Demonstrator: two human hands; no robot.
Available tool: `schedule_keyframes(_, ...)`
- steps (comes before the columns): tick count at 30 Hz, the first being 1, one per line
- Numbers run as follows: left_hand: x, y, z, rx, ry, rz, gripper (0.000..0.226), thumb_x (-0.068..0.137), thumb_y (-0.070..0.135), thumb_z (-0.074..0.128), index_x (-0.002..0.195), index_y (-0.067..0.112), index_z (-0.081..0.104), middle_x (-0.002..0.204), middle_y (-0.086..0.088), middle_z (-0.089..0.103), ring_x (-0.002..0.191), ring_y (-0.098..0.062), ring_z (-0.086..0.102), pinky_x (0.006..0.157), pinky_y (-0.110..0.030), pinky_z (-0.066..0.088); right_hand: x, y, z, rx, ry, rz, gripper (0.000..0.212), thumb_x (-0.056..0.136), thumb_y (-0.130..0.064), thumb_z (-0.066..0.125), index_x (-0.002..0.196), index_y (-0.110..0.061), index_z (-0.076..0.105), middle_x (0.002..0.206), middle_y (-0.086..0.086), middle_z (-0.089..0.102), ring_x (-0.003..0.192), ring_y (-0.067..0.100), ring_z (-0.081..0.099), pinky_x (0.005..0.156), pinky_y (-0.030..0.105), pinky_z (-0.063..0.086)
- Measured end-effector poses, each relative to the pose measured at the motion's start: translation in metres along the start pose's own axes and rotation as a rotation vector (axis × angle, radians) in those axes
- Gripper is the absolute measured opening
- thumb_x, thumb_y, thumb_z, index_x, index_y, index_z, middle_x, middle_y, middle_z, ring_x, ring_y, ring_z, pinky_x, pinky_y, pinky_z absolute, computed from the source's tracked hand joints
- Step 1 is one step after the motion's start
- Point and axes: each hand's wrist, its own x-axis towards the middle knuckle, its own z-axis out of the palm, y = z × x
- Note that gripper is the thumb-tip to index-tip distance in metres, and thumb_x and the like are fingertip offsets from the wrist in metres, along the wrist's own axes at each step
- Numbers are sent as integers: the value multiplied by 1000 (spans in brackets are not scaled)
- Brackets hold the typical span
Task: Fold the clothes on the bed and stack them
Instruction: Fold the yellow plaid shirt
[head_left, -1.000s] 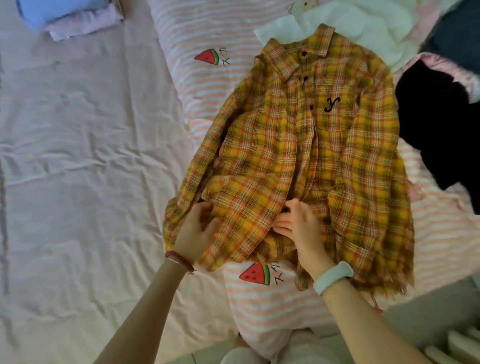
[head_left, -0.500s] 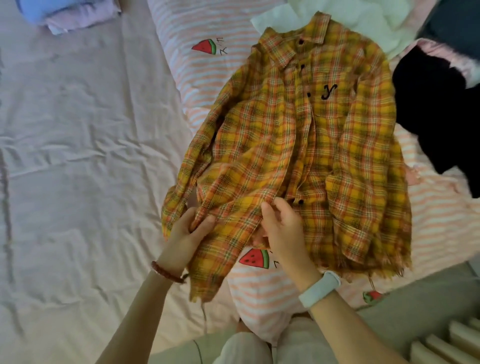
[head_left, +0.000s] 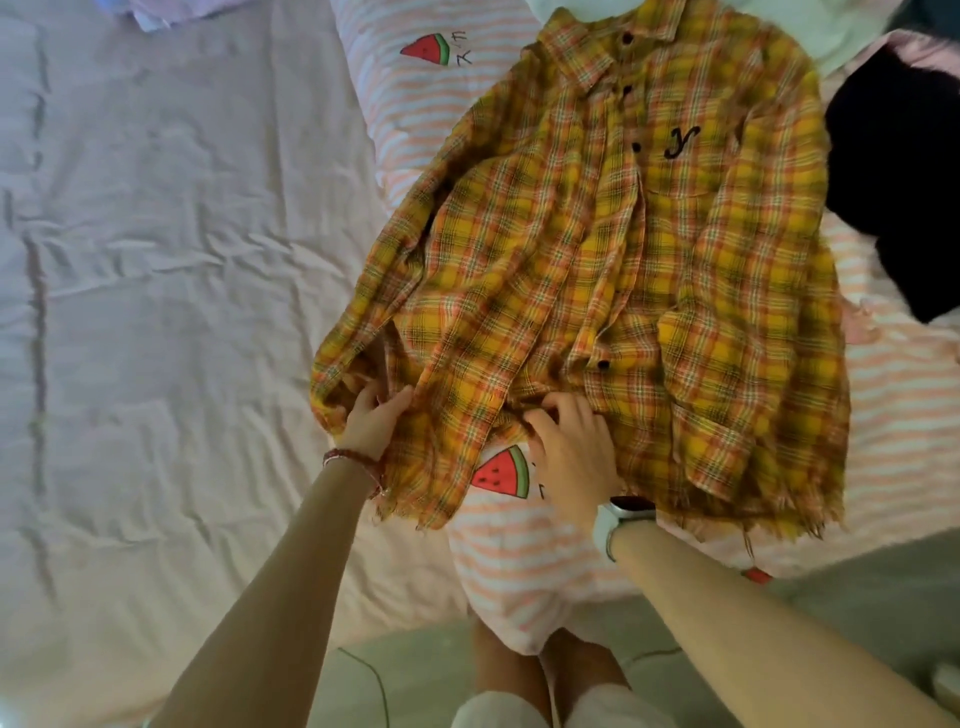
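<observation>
A yellow-and-orange plaid shirt (head_left: 623, 270) with a black "y" on its chest lies front up on the striped watermelon quilt (head_left: 530, 561), collar at the far end. My left hand (head_left: 374, 421) grips the shirt's lower left front panel near its sleeve cuff. My right hand (head_left: 566, 436) pinches the bunched hem at the shirt's middle, just above a watermelon print. The frayed hem hangs toward me.
A black garment (head_left: 893, 187) lies to the right of the shirt, a pale green one (head_left: 852, 26) beyond the collar. Folded clothes (head_left: 171, 10) sit at the far left on the pale pink sheet (head_left: 156, 312). The bed's near edge and floor are below.
Both hands took hold of the shirt's lower left front and drew it left and toward me. The view shifted, so the shirt sits higher in frame.
</observation>
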Motion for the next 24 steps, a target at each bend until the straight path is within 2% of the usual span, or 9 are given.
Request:
schedule_keyframes(2, -15, 5, 6, 210, 30, 172, 24, 92, 27, 54, 109, 11, 62, 91, -3, 61, 81, -16, 58, 66, -23, 47, 1, -2, -12, 116, 98, -28, 22, 87, -5, 57, 108, -5, 64, 105, 13, 63, 100, 32, 57, 80, 42, 44)
schedule_keyframes(4, -31, 8, 2, 206, 120, 278, 23, 92, 27, 54, 86, 10, 67, 79, -3, 61, 80, -21, 59, 71, -32, 50, -3, -2, -31, 253, 223, -52, 19, 84, 2, 59, 101, 1, 65, 88, 14, 68, 81, 32, 63, 70, 39, 46)
schedule_keyframes(6, -46, 15, -11, -96, 151, 275, 22, 91, 26, 56, 77, 14, 68, 79, -2, 66, 80, -19, 63, 73, -33, 52, -4, 1, -55, 344, 234, -74, 19, 87, -3, 55, 104, -2, 65, 75, 7, 67, 64, 24, 61, 59, 27, 40)
schedule_keyframes(9, -61, 22, -37, -486, 92, 215, 21, 89, 24, 55, 92, 8, 68, 86, -5, 71, 81, -19, 68, 67, -28, 54, -3, 11, -84, 489, 147, -171, 24, 90, -22, 48, 106, -14, 63, 59, -8, 56, 42, 4, 44, 42, 23, 33)
schedule_keyframes(11, -63, 19, -47, -512, 77, 118, 29, 87, 27, 56, 102, 4, 66, 90, -10, 69, 84, -25, 67, 73, -35, 54, -7, 19, -91, 560, 15, -163, 26, 93, -32, 47, 111, -20, 61, 68, -4, 64, 46, 8, 51, 44, 29, 43)
schedule_keyframes(13, -63, 10, -49, -339, 120, -24, 33, 85, 29, 60, 103, 1, 64, 83, -11, 67, 77, -27, 64, 70, -36, 51, -14, 28, -85, 321, -120, -176, 32, 94, -35, 47, 122, -22, 57, 86, -5, 68, 60, 3, 56, 57, 21, 46)
schedule_keyframes(17, -62, -13, -43, -31, 69, -157, 46, 86, 32, 63, 119, 2, 55, 92, -12, 63, 78, -26, 60, 64, -32, 48, -39, 29, -44, -180, -393, -163, 50, 95, -36, 39, 143, -27, 27, 136, 0, 41, 124, 21, 39, 103, 40, 29)
schedule_keyframes(20, -65, -28, -36, 25, 78, -59, 49, 88, 28, 60, 132, 17, 41, 112, -17, 57, 91, -29, 59, 75, -39, 51, -55, 18, -21, 33, -220, -196, 41, 96, -32, 40, 136, -21, 42, 132, -2, 43, 122, 18, 38, 99, 35, 35)
schedule_keyframes(24, -90, -39, -36, 20, -161, 174, 21, 88, 25, 56, 106, 17, 63, 107, -10, 65, 97, -25, 63, 81, -39, 54, -55, -12, -12, 721, -304, 110, 38, 95, -39, 44, 124, -16, 55, 103, -11, 57, 92, 1, 52, 76, 10, 44)
